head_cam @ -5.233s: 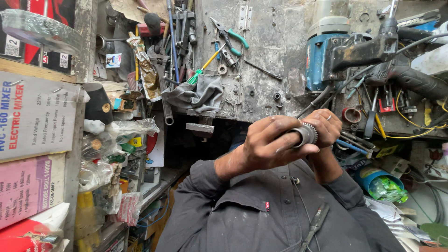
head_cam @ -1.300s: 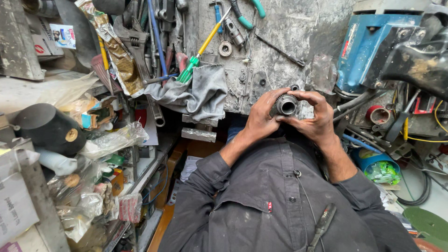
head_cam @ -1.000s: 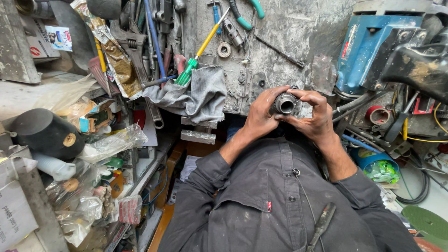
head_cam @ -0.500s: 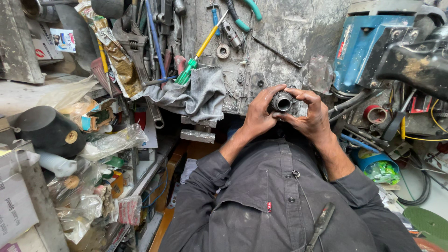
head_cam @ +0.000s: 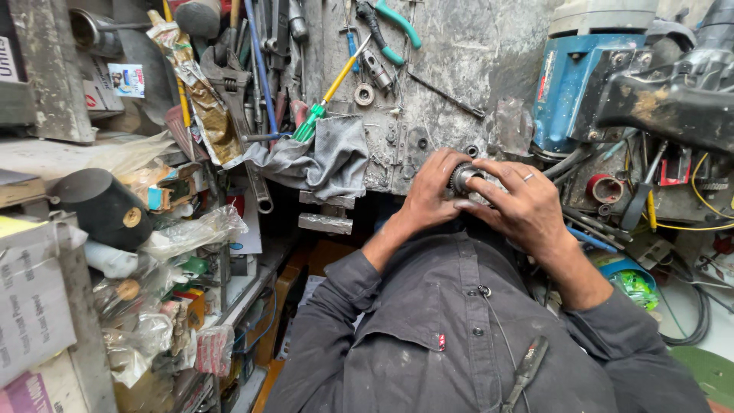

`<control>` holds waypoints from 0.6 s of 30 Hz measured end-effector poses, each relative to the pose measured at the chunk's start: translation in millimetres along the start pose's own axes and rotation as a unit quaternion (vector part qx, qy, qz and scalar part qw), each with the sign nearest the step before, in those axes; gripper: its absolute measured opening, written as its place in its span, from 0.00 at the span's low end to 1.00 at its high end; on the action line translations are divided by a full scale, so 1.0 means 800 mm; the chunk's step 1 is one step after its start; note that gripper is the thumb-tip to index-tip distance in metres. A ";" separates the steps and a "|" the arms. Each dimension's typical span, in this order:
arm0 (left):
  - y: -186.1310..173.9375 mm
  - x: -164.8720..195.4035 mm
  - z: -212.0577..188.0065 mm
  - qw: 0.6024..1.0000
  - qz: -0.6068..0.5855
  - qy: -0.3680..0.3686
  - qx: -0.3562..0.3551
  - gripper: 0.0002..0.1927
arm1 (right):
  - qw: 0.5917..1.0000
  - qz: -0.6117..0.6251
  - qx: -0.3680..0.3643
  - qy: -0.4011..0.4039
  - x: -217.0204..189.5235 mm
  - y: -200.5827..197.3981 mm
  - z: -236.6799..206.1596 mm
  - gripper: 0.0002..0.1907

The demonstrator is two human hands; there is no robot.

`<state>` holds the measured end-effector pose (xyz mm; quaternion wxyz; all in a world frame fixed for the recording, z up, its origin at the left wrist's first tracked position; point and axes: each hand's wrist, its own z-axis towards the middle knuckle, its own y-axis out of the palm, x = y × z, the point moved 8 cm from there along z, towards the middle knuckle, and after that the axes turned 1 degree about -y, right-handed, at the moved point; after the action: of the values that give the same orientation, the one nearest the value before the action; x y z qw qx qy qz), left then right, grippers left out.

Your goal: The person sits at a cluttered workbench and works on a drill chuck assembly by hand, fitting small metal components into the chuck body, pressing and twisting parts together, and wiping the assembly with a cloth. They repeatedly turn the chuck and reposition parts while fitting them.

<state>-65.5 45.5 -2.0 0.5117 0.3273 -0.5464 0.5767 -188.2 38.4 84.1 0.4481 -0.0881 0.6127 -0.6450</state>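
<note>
Your left hand [head_cam: 428, 195] closed around the round metal chuck [head_cam: 462, 177], your right hand [head_cam: 520, 203] wrapped on its other side, chuck held above the cluttered bench [head_cam: 459, 61], grey rag [head_cam: 321, 157] hanging well left

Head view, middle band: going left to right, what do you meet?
Black cylinder → grey rag → left hand → round metal part held between both hands → right hand → blue power tool.
</note>
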 end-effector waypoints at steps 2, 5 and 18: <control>0.004 0.004 0.002 1.000 -0.017 0.008 -0.007 0.34 | 1.000 0.021 -0.005 0.010 -0.003 -0.008 -0.001 0.20; 0.011 0.009 0.000 1.000 -0.009 0.025 -0.009 0.31 | 1.000 0.001 -0.018 0.001 -0.008 -0.011 -0.005 0.19; 0.036 0.051 0.025 0.990 0.052 0.066 -0.114 0.35 | 0.997 -0.054 -0.035 0.031 -0.013 -0.031 -0.032 0.16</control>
<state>-107.1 38.8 31.4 0.5498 0.1992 -0.5898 0.5569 -210.6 60.2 104.4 0.3902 -0.1163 0.6431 -0.6486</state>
